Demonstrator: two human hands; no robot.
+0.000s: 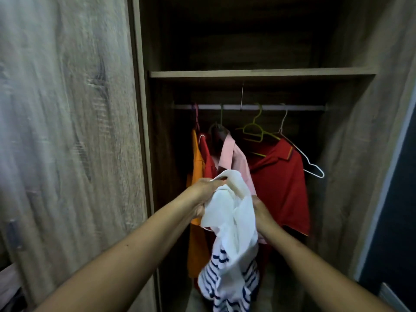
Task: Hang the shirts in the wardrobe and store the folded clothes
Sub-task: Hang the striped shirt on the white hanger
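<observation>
Striped white shirt point(229, 221) hangs gripped by curled left hand point(203, 194) and right hand point(262, 210).

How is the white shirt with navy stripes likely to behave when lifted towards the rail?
Probably floppy: the white shirt with navy stripes bunches and droops between the left hand and right hand. Likely light: the cloth looks thin and is held at arm's length.
</observation>
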